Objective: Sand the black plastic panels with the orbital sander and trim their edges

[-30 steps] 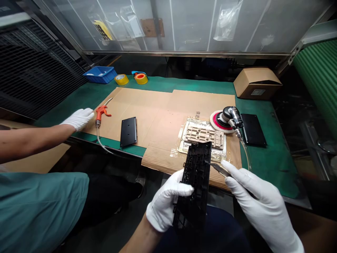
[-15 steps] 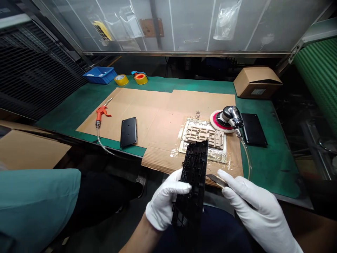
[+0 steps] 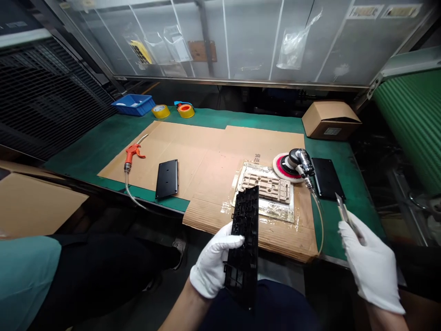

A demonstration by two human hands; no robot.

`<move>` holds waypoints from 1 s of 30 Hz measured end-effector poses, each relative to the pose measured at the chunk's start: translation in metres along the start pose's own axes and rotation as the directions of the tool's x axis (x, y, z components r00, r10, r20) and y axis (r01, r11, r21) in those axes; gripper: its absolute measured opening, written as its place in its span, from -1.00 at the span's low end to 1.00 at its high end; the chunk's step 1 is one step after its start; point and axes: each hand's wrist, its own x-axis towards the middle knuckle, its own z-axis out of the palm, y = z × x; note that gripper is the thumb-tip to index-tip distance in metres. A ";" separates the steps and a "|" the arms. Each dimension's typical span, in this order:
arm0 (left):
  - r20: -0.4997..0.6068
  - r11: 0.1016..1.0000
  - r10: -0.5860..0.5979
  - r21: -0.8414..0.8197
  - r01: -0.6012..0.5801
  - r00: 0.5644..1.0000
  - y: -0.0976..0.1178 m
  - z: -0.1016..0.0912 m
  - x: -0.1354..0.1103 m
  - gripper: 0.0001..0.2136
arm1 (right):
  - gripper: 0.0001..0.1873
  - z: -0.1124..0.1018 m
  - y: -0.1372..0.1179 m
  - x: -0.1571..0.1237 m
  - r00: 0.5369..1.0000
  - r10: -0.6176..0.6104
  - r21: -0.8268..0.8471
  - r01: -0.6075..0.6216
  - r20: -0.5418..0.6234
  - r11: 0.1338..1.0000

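Note:
My gloved left hand (image 3: 215, 259) is closed round the edge of a black plastic housing (image 3: 244, 239), its ribbed inner side facing up, in front of the bench edge. Over at the right, my gloved right hand (image 3: 370, 257) grips a utility knife (image 3: 343, 212), blade pointing up and away, apart from the housing. Beyond the housing lies a fixture block (image 3: 267, 186) on a taped-down plate (image 3: 275, 211). Beside it rests a pneumatic polisher (image 3: 298, 163) with a white and pink pad. A flat black panel (image 3: 327, 179) is on the green mat, just beyond the knife.
Cardboard (image 3: 203, 156) covers part of the green bench (image 3: 82, 154). A second black panel (image 3: 167, 179) and an orange air gun (image 3: 132, 154) lie left. Tape rolls (image 3: 161, 111), a blue bin (image 3: 134, 105) and a carton (image 3: 330, 119) stand behind. A person in a teal top (image 3: 29, 280) is at left.
My right hand has swung right with the knife, away from the housing, and its blade now points upward. My left hand still holds the housing, shifted slightly left. The camera view has tilted slightly.

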 end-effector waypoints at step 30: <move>0.305 0.240 0.669 0.775 -0.585 0.678 -0.005 -0.017 0.121 -0.55 | -0.13 0.153 -0.086 0.105 0.406 -0.631 -0.098 0.881 0.661 0.463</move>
